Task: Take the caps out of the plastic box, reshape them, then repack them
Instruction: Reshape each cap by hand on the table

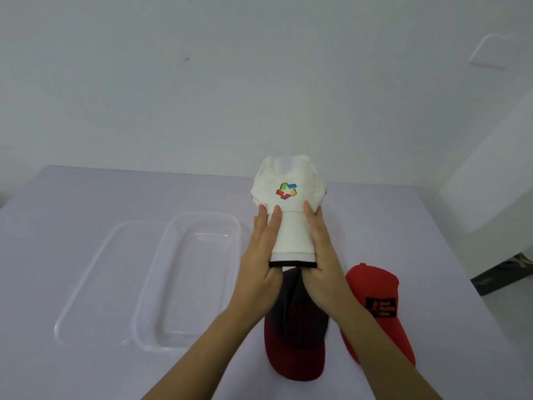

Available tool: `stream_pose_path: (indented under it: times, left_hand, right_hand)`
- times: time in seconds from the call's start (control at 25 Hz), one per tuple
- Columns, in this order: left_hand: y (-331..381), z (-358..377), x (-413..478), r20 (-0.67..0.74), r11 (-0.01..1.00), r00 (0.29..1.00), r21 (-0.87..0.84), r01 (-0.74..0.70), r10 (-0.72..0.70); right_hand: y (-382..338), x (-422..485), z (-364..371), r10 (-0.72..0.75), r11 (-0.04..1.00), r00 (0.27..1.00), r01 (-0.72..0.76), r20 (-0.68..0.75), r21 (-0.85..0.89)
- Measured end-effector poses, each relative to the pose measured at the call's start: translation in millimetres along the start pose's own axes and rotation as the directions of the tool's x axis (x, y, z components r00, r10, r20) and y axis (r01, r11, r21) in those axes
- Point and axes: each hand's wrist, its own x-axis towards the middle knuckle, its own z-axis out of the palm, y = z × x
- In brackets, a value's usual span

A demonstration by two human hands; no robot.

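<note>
Our clear plastic box sits empty left of two red caps (lid beside it). We squeeze the white cap between both hands' straightened fingers.

Even, diffuse, fairly bright illumination with a cool cast over the pale table and the wall behind it. Shadows are soft and faint; the darkest falls on the dark cap lying directly below the raised white cap. Weak specular glints mark the rims of the clear plastic box and its lid, left of the white cap. Wide-angle distortion bows the table's far edge. Overall rendering is slightly soft, and the printed label on the red cap is barely legible.
</note>
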Motion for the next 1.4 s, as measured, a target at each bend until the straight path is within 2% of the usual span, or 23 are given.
stream_pose_path:
  times: [0.08,0.16,0.24,0.28,0.36,0.4,0.52,0.6,0.72,0.84,0.88,0.96,1.04,1.12,1.16,1.2,1.28,1.32,1.4]
  left_hand:
    - [-10.4,-11.3,1.9,0.197,0.999,0.980,-0.024,-0.026,0.030]
    - [-16.0,-27.6,8.2,0.311,0.974,0.949,-0.225,0.026,0.047]
    - [-21.9,-46.5,25.5,0.230,0.895,0.972,-0.421,0.148,-0.053]
    - [-22.8,-54.7,38.2,0.173,0.869,0.978,-0.459,0.187,-0.119]
    - [-21.7,-67.2,64.9,0.129,0.902,0.977,-0.380,0.205,-0.168]
    - [-20.7,-72.7,75.4,0.172,0.922,0.971,-0.325,0.212,-0.163]
    - [-13.7,-85.4,93.0,0.444,0.942,0.881,-0.192,0.274,-0.165]
    - [-8.8,-89.1,94.0,0.526,0.925,0.830,-0.192,0.328,-0.185]
    - [-8.8,-85.2,90.1,0.472,0.850,0.862,-0.362,0.382,-0.186]
    - [-9.2,-78.5,87.2,0.290,0.786,0.929,-0.506,0.354,-0.232]
    - [-8.4,-79.7,87.3,0.231,0.767,0.939,-0.542,0.343,-0.256]
    - [-4.7,-84.4,88.5,0.169,0.726,0.946,-0.609,0.320,-0.275]
    - [4.1,-83.6,88.4,0.168,0.704,0.952,-0.643,0.301,-0.255]
    - [13.5,-70.6,86.0,0.203,0.713,0.956,-0.637,0.294,-0.212]
    - [17.1,-61.6,83.9,0.223,0.720,0.955,-0.629,0.294,-0.196]
    - [18.4,-52.4,82.0,0.239,0.725,0.953,-0.622,0.297,-0.185]
    - [17.5,-40.2,78.5,0.241,0.740,0.953,-0.605,0.296,-0.184]
    - [17.1,-37.4,76.9,0.219,0.752,0.956,-0.592,0.290,-0.196]
    - [15.4,-34.9,74.0,0.163,0.793,0.962,-0.545,0.273,-0.220]
  right_hand:
    - [3.2,0.0,-7.6,0.041,0.999,0.999,-0.041,0.002,-0.032]
    - [4.7,-4.0,-11.0,0.027,0.999,0.998,-0.029,-0.049,-0.039]
    - [7.6,-9.9,-13.5,-0.036,0.999,0.996,0.033,-0.086,-0.038]
    - [7.4,-12.8,-12.5,-0.058,0.998,0.995,0.055,-0.080,-0.043]
    - [2.5,-16.1,-5.6,-0.082,0.996,0.996,0.080,-0.048,-0.047]
    - [0.3,-17.0,-2.9,-0.089,0.995,0.996,0.088,-0.026,-0.042]
    - [-5.8,-16.6,0.6,-0.126,0.989,0.992,0.127,0.015,-0.070]
    - [-8.3,-16.9,0.3,-0.138,0.988,0.990,0.139,0.029,-0.064]
    - [-13.2,-17.0,0.8,-0.137,0.990,0.987,0.139,0.078,-0.023]
    - [-11.7,-25.5,-4.4,-0.111,0.989,0.980,0.125,0.164,-0.077]
    - [-11.5,-31.1,-7.6,-0.065,0.993,0.983,0.081,0.174,-0.087]
    - [-10.8,-34.5,-16.8,0.131,0.991,0.990,-0.132,0.046,0.019]
    - [4.3,-18.6,-20.9,0.368,0.919,0.918,-0.337,-0.144,0.204]
    - [5.8,-3.1,-28.6,0.464,0.832,0.878,-0.386,-0.119,0.399]
    - [4.2,4.6,-27.3,0.471,0.760,0.879,-0.360,-0.075,0.541]
    - [-0.1,10.1,-22.1,0.489,0.645,0.872,-0.354,-0.010,0.677]
    - [-18.4,7.8,-15.5,0.411,0.359,0.890,-0.357,0.198,0.862]
    - [-23.3,3.1,-15.3,0.334,0.265,0.907,-0.351,0.256,0.898]
    - [-21.8,-2.8,-14.8,0.244,0.164,0.924,-0.339,0.295,0.926]
